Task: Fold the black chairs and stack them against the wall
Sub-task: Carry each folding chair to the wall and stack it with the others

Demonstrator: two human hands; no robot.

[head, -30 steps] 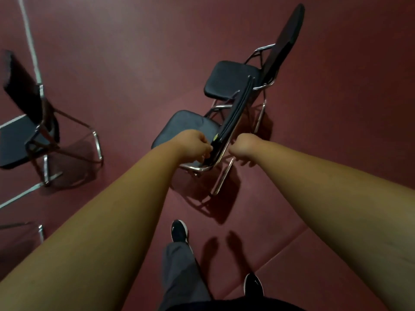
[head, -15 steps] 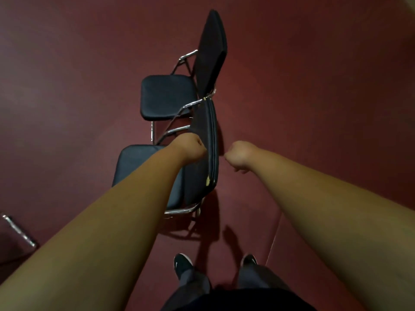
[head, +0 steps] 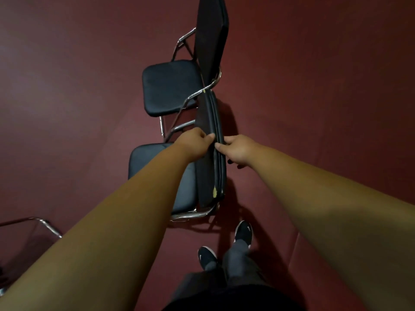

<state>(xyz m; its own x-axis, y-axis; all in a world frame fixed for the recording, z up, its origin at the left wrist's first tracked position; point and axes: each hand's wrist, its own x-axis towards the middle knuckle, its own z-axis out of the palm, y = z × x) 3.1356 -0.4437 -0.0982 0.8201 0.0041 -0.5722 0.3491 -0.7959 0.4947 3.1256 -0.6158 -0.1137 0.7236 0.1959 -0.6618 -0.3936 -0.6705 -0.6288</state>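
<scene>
Two black padded chairs with chrome frames stand one behind the other on the dark red floor. The near chair (head: 211, 171) is right below my hands, its seat (head: 146, 162) to the left and its backrest seen edge-on. My left hand (head: 195, 143) grips the backrest's top edge from the left side. My right hand (head: 238, 150) pinches the same edge from the right. The far chair (head: 170, 86) stands unfolded just beyond, its backrest (head: 212, 34) rising toward the top of the view.
A chrome chair leg (head: 45, 224) of another chair shows at the lower left edge. My own legs and black shoes (head: 243, 228) stand just behind the near chair. Open red floor (head: 314, 86) lies to the right and to the left.
The view has swung so both chairs now line up in the middle. My right hand, a bare fist beside the backrest before, now pinches its top edge; the left hand keeps its grip.
</scene>
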